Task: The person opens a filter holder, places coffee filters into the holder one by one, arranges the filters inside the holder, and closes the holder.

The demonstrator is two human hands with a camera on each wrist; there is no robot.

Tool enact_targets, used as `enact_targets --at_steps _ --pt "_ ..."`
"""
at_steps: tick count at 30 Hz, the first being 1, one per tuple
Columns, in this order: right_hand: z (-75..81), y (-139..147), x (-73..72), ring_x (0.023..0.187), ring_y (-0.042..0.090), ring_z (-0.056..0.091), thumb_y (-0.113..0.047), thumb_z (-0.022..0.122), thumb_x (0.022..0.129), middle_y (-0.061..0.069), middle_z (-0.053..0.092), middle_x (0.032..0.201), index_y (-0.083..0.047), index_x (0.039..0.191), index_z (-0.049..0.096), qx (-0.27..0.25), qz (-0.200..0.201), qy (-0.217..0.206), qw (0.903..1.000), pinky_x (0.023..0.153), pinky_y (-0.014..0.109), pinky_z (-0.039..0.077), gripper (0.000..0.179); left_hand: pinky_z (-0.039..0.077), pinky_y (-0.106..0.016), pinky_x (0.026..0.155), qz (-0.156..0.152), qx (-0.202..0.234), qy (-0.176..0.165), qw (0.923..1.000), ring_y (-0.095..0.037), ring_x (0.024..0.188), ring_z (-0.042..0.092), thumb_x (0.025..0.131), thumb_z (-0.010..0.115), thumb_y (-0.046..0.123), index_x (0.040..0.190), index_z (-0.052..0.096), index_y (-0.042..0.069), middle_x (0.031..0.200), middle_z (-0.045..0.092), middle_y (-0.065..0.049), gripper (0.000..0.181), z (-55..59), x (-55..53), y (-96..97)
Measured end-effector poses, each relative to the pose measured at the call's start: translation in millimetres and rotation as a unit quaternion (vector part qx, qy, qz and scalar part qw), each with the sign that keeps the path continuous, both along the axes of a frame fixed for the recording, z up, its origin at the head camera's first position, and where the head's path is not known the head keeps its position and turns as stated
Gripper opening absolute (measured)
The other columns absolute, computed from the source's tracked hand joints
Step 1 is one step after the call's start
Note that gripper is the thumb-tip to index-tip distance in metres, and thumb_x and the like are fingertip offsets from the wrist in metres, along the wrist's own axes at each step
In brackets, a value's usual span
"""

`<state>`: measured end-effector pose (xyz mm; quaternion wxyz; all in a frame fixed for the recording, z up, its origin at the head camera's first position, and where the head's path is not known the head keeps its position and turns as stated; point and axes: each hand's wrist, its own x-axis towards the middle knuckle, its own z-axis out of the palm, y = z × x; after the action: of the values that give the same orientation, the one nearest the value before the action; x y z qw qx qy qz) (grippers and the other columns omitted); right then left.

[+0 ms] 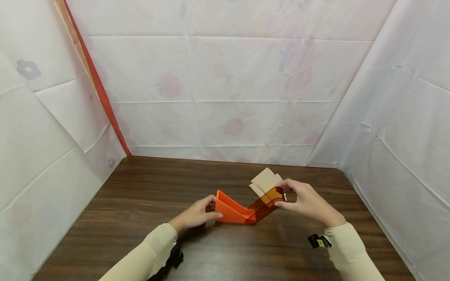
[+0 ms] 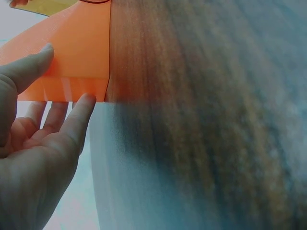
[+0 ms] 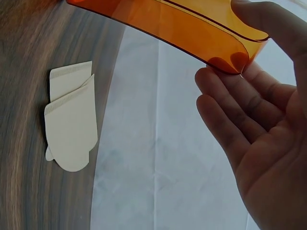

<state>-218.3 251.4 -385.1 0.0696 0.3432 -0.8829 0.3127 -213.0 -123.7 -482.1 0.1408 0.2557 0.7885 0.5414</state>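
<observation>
An orange coffee filter holder (image 1: 230,210) stands on the table, its see-through amber lid (image 1: 264,205) swung out to the right and slanting upward. My left hand (image 1: 197,212) grips the holder's tall left end. In the left wrist view the thumb (image 2: 29,67) lies on the broad orange face, with fingers against the end wall. My right hand (image 1: 304,199) pinches the raised end of the lid between thumb and fingers, as the right wrist view also shows at the amber lid (image 3: 192,33). Behind the lid lie several pale paper coffee filters (image 3: 72,127), overlapping.
The dark wood table (image 1: 158,183) runs back to a white patterned cloth (image 1: 211,78). More cloth (image 1: 404,136) hangs along the right side, and a red strip (image 1: 102,93) runs down the left back corner. Black wrist cameras (image 1: 320,241) sit on both sleeves.
</observation>
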Motion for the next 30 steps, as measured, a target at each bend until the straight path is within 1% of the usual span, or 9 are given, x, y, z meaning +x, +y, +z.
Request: enact_targets --at_steps 4,9,15,22,25,30 --pt "0.0 3.9 1.3 0.091 0.005 0.064 -0.034 0.085 0.082 -0.011 0.067 0.102 -0.016 0.117 0.064 0.006 -0.01 -0.01 0.9999 0.081 0.033 0.056 0.045 0.051 -0.035 0.094 0.0 -0.002 0.0 1.0 -0.021 0.114 0.061 0.095 0.072 0.018 0.118 0.055 0.008 0.118 0.064 -0.003 0.03 0.0 -0.1 -0.3" --pt "-2.5 9.9 2.8 0.089 0.005 0.063 -0.038 0.084 0.083 -0.012 0.067 0.1 -0.017 0.117 0.064 0.014 -0.026 -0.018 0.9994 0.079 0.032 0.055 0.045 0.05 -0.036 0.095 0.002 -0.006 -0.001 1.0 -0.021 0.113 0.061 0.095 0.072 0.019 0.117 0.055 0.009 0.117 0.065 -0.002 0.03 1.4 0.4 -0.4" --pt "-5.0 15.3 5.7 0.091 0.006 0.064 -0.037 0.083 0.083 -0.012 0.067 0.1 -0.017 0.116 0.065 0.019 -0.038 -0.023 0.9988 0.082 0.04 0.055 0.042 0.05 -0.037 0.095 -0.003 -0.001 0.0 1.0 -0.022 0.115 0.061 0.095 0.072 0.018 0.116 0.055 0.009 0.117 0.064 -0.003 0.029 0.8 -0.1 -0.6" --pt "-6.6 19.3 10.1 0.093 0.006 0.064 -0.039 0.082 0.084 -0.014 0.066 0.102 -0.02 0.115 0.065 0.033 -0.055 -0.025 0.9976 0.081 0.032 0.055 0.04 0.05 -0.038 0.095 -0.008 0.005 -0.001 1.0 -0.023 0.115 0.061 0.095 0.072 0.017 0.116 0.055 0.009 0.118 0.064 -0.003 0.028 0.1 0.1 -0.7" --pt "-7.6 20.2 10.3 0.093 0.006 0.063 -0.041 0.081 0.085 -0.015 0.066 0.101 -0.02 0.115 0.065 0.036 -0.057 -0.027 0.9974 0.081 0.032 0.055 0.04 0.05 -0.037 0.096 -0.008 0.004 -0.001 1.0 -0.022 0.115 0.061 0.095 0.072 0.017 0.117 0.055 0.009 0.118 0.064 -0.003 0.029 -0.1 0.4 -1.0" --pt "-9.4 22.2 9.5 0.092 0.006 0.063 -0.04 0.081 0.085 -0.016 0.065 0.099 -0.02 0.114 0.065 0.038 -0.057 -0.021 0.9974 0.08 0.036 0.055 0.039 0.05 -0.037 0.096 -0.006 0.001 0.0 1.0 -0.022 0.116 0.06 0.095 0.072 0.018 0.117 0.055 0.009 0.118 0.064 -0.003 0.029 0.2 0.7 -1.0"
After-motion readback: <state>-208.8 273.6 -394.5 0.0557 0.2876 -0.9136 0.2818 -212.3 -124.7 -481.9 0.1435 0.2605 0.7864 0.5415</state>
